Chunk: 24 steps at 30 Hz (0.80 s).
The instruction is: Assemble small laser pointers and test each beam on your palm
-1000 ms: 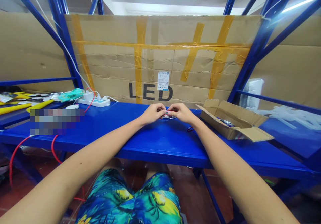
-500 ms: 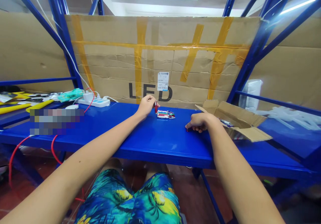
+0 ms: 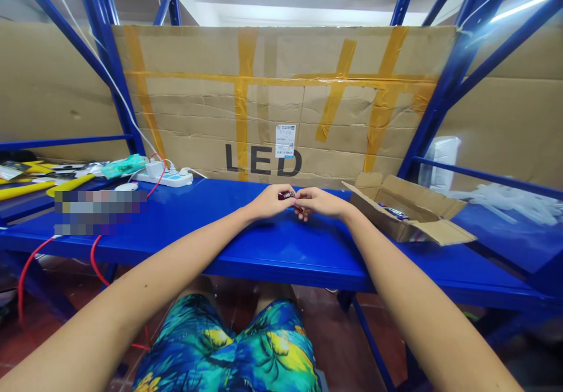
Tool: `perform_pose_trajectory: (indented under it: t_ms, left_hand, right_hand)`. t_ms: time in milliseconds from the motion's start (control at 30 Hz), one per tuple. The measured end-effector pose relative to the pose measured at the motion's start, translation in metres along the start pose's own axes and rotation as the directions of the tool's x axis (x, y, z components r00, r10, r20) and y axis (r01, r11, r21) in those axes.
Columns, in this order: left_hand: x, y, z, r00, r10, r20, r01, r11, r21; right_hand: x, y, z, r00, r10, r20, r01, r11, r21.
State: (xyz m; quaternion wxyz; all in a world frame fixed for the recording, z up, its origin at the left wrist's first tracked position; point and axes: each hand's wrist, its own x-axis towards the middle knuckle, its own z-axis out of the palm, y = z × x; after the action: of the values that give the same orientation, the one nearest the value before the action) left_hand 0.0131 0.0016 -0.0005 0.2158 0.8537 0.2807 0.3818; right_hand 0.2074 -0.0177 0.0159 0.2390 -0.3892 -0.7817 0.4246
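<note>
My left hand and my right hand meet above the middle of the blue table, fingertips touching or nearly so. A small shiny dark-red and silver metal piece, its exact kind too small to tell, shows at the closed fingers of my left hand. Pinched under the fingers of my right hand is another small red piece, mostly covered. Whether the two red pieces are joined, I cannot tell. The pile of shiny coloured pieces seen earlier is hidden behind my hands.
An open cardboard box with several shiny pieces inside stands to the right. A white power strip with cables lies at the left, near yellow-handled tools. A large cardboard sheet closes off the back.
My right hand has moved left from near the box, bringing the red piece off the table to my left hand. My left hand has lowered and shifted right, its red piece tilting from upright to level.
</note>
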Motion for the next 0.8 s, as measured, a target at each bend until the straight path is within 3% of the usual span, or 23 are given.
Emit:
perform_pose_trajectory:
  t_ms: [100,300,467,633,800]
  left_hand:
    - [-0.001,0.003,0.0,0.999,0.018,0.041,-0.019,1.0,0.021]
    - [0.0,0.001,-0.002,0.999,-0.041,-0.023,0.044,0.986,0.161]
    - [-0.001,0.004,0.001,0.997,-0.035,-0.071,0.047,0.985,0.164]
    - [-0.001,0.0,0.002,0.994,-0.017,-0.111,0.037,0.983,0.178]
    - [0.001,-0.005,-0.001,0.995,-0.008,-0.096,0.028,0.978,0.209]
  right_hand:
    - [0.002,0.004,-0.001,1.0,-0.006,-0.012,0.007,0.991,0.135]
    - [0.004,0.008,-0.003,0.994,-0.042,-0.1,0.067,0.963,0.261]
    - [0.009,0.006,0.001,0.961,-0.097,-0.261,0.137,0.981,0.14]
    - [0.014,0.007,0.005,0.944,-0.136,-0.301,0.143,0.99,0.002]
    - [0.015,0.009,0.003,0.916,-0.201,-0.347,0.117,0.962,-0.248]
